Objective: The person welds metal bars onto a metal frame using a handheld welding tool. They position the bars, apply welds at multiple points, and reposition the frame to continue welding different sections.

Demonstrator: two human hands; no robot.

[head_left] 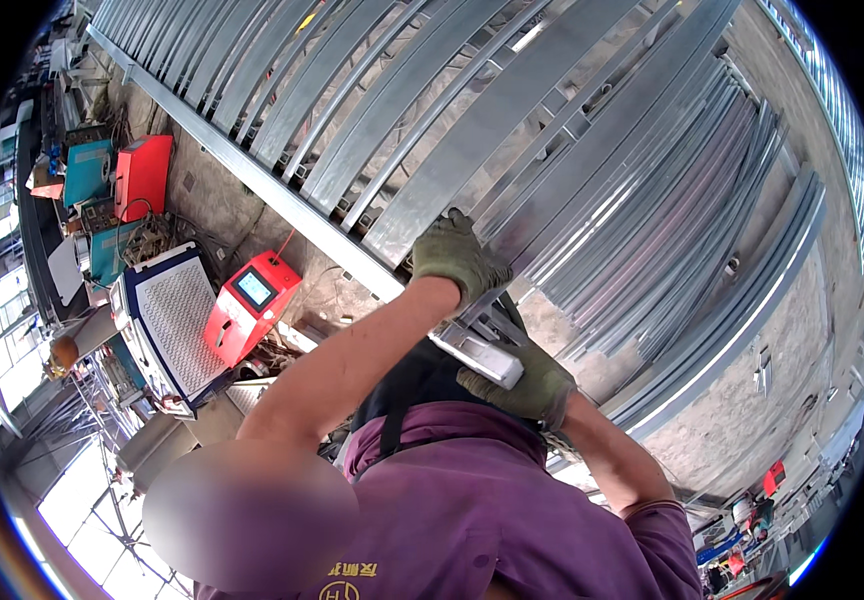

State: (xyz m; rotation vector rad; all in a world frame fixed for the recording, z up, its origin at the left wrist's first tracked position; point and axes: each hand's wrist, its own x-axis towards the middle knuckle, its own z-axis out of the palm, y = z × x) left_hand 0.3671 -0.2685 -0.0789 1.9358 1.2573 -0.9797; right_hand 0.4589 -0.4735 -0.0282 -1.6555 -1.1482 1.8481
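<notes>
My left hand (452, 255), in a green work glove, lies at the near end of a grey metal frame (472, 150) with long flat bars. Its fingers curl down over a bar end, and their tips are partly hidden between the bars. Close to my body, my right hand (532, 385), gloved alike, is closed around a short rectangular metal tube (482, 358) with a pale end. The tube slants down to the right, just below the frame's near corner. Part of it is covered by the right glove.
Long thin metal profiles (672, 210) lie stacked on the right, with more lengths (752, 310) beyond. To the left stand a red machine with a screen (252, 300), a white-topped cabinet (177, 315) and another red box (142, 178). A pale rail (252, 175) edges the frame.
</notes>
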